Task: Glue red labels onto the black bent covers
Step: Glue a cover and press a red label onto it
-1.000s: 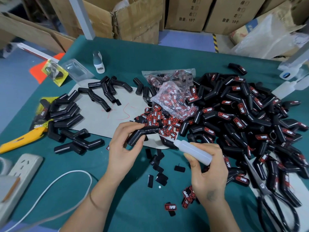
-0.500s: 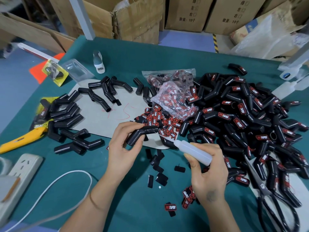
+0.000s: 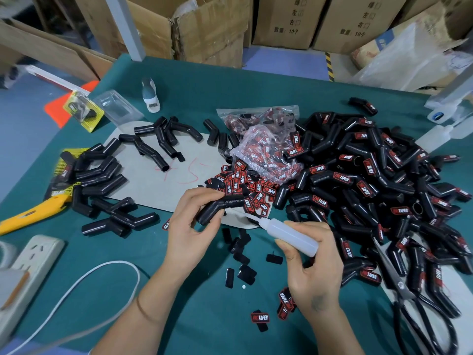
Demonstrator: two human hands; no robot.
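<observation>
Green table (image 3: 194,80): clear bag (image 3: 263,147) holds red labels (image 3: 266,155).

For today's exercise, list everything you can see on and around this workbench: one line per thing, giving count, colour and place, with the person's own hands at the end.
Bent plastic covers with red labels: large pile, black, right.
Unlabelled bent covers: many, black, left.
Loose labels: heap, red and black, centre.
Clear bag of labels: one, centre back.
Grey cardboard sheet: one, under the centre.
Yellow utility knife: one, left edge.
White power strip: one, near left.
Scissors: one, black-handled, near right.
Green table: one.
Cardboard boxes: several, brown, behind.
Left hand: grips one bent cover.
Right hand: holds white glue bottle.
</observation>
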